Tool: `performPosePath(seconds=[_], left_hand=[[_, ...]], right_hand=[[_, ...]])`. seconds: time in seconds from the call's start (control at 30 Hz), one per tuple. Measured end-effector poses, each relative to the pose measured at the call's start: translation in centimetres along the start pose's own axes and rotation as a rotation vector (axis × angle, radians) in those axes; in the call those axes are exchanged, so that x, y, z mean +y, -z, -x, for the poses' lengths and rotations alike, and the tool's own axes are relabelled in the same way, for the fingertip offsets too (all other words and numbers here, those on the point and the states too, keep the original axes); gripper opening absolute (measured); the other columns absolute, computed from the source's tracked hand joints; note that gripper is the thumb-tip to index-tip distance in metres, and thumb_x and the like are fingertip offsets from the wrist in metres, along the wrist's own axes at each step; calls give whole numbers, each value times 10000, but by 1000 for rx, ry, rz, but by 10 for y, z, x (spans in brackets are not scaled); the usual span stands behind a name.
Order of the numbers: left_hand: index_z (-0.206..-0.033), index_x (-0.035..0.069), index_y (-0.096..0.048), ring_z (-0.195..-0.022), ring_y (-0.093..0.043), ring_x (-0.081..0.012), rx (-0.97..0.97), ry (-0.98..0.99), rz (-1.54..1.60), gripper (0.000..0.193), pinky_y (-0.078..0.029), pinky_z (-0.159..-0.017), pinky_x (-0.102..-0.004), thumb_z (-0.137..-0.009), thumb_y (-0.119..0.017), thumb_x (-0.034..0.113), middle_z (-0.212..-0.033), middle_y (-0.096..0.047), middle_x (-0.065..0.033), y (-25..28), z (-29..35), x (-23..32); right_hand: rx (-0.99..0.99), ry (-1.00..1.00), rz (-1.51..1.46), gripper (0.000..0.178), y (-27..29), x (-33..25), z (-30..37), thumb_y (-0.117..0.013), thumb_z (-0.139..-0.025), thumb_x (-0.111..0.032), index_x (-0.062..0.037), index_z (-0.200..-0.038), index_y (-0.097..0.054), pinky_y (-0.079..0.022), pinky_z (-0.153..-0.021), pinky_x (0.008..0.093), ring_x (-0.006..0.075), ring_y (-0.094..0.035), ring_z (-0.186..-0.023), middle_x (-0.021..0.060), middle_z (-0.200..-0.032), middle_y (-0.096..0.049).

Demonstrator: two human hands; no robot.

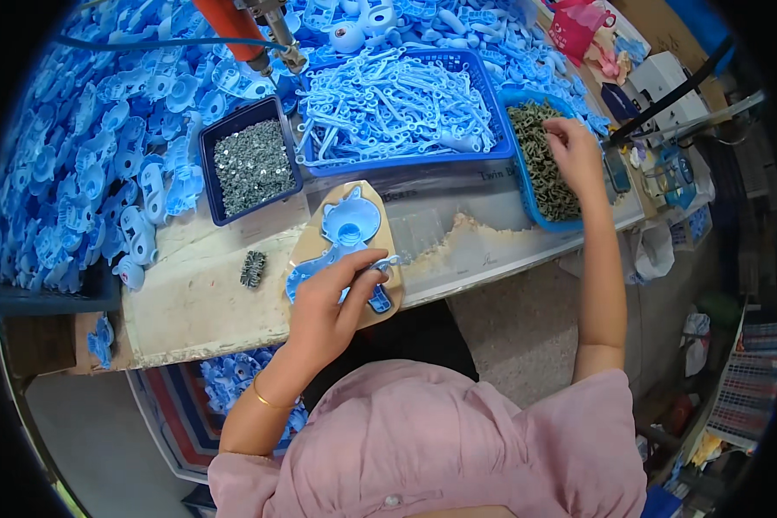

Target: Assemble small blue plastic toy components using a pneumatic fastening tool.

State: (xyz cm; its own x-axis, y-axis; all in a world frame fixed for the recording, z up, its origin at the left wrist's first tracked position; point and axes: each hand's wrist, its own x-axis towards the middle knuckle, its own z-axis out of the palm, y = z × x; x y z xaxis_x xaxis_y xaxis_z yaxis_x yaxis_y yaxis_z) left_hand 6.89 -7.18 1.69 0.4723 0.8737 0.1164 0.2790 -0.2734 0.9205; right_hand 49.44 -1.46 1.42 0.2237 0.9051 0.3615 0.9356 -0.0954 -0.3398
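My left hand (pixel 324 302) is over a tan, rounded fixture board (pixel 391 304) near the table's front edge. Its thumb and fingers pinch a small light-blue plastic piece (pixel 390 262), most of it covered by the fingers. Seated in the board is a blue animal-shaped plastic shell (pixel 351 216), hollow side up, its lower part partly hidden by that hand. At the right, my right hand (pixel 577 155) reaches into a blue basket (pixel 554 221) of small dark metal pieces (pixel 540 160), perhaps springs. Its fingers are curled together, and whatever they grip is hidden.
A blue basket (pixel 406 155) of thin looped plastic links stands behind the board. Left of it sits a dark bin (pixel 249 207) of small shiny metal parts. A dark metal clump (pixel 253 268) lies on the table. An orange tool (pixel 233 30) hangs above; blue shells (pixel 86 164) are heaped left.
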Motion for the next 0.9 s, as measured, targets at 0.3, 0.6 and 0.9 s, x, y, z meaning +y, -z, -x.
performPosePath(seconds=[0.3,0.6,0.9], left_hand=[[-1170,17,-684,-816,-708,-220,-39,-75,-80,208,-539,-718,-312,-978,-624,66,-907,-738,-118,-5,4,-4],[-1178,19,-685,-784,-717,-221,-19,-16,55,219,-537,-700,-308,-978,-631,87,-925,-742,-129,-2,9,-7],[-1193,-8,-663,-811,-695,-129,-53,74,246,229,-542,-749,-263,-1028,-578,126,-945,-742,-90,0,7,0]], right_hand=[[-110,21,197,216,-15,17,-5,-740,-864,-163,-44,-1038,-696,-514,-767,409,305,-642,-880,120,-1006,-632],[-127,20,-194,154,-5,50,-17,-643,-959,-116,-46,-1096,-647,-505,-738,312,177,-621,-820,67,-959,-658],[-435,-335,-1050,260,16,-44,7,-581,-1032,-220,-48,-1203,-673,-410,-620,170,38,-540,-734,-25,-978,-659]])
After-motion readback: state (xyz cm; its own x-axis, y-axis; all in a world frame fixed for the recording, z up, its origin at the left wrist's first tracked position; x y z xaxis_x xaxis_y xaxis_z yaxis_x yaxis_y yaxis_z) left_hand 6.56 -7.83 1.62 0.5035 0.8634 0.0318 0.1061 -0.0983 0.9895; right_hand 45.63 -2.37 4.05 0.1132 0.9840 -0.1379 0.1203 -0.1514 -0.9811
